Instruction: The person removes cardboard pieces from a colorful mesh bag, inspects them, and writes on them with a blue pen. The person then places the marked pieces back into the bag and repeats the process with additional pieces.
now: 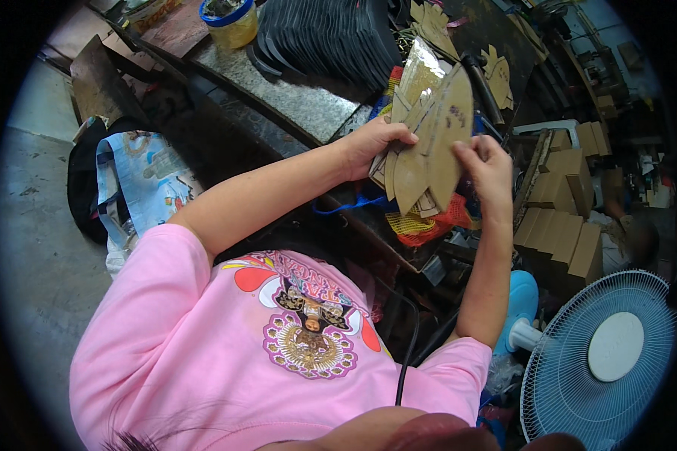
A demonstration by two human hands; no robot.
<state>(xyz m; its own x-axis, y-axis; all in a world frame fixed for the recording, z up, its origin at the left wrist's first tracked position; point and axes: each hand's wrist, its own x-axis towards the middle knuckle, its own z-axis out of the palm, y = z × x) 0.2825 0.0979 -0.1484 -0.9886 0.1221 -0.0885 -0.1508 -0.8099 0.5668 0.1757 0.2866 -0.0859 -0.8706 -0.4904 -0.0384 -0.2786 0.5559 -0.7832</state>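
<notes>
Both my hands hold a fanned bunch of brown cardboard pattern pieces point(429, 143) up in front of me. My left hand point(372, 143) grips the bunch from its left side, fingers curled over the edge. My right hand point(489, 169) pinches the right edge of the front piece, a long pointed leaf-shaped cutout. A clear plastic sleeve point(421, 71) sticks up behind the cardboard. I wear a pink printed shirt point(278, 353).
A stone-topped workbench point(293, 90) carries a stack of dark cut pieces point(331, 37) and a yellow tub with a blue rim point(229, 19). Cardboard boxes point(568, 225) stand at the right, a white and blue fan point(602, 361) at lower right, and a printed bag point(147, 184) at left.
</notes>
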